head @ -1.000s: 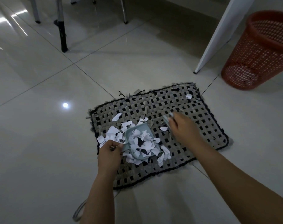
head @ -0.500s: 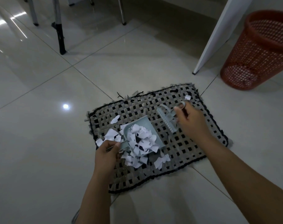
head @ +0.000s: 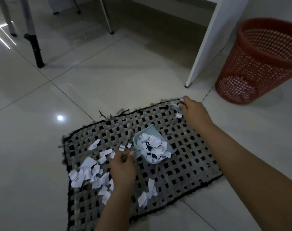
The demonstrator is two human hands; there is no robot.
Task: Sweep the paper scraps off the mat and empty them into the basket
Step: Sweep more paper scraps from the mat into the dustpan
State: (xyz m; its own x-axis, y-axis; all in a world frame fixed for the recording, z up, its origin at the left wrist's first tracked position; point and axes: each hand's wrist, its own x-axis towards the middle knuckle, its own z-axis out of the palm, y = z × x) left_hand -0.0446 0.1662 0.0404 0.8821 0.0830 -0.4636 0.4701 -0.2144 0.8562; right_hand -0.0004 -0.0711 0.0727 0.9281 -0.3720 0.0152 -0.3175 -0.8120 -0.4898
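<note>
Many paper scraps point(head: 90, 174) are still lying on the near-left part of the mat point(head: 192, 164), with a smaller cluster point(head: 147, 192) sitting near the front edge; a second ago these were packed tight against the dustpan point(head: 152, 147), so the pan is now pulling clear of them. Just beyond, the left hand point(head: 122, 165) is pinching the dustpan's thin handle, holding the pan heaped with scraps near the middle of the mat. That heap is looking ready to tip out, though plenty is remaining to sweep first.

Further back, the right hand point(head: 194, 112) is now reaching to the far-right corner of the mat, where a second ago it was working beside the pan. Its fingers are curling round the small brush point(head: 175, 106), only partly visible and blurred, and a stray scrap point(head: 178, 115) is lying just beside it. By my reading, the hand is going after that outlier to drag it back toward the pan.

Beyond the mat on the far right, the red basket point(head: 258, 64) is standing on the tiled floor point(head: 41, 164), near a white table leg point(head: 207, 44) and well apart from the dustpan.
</note>
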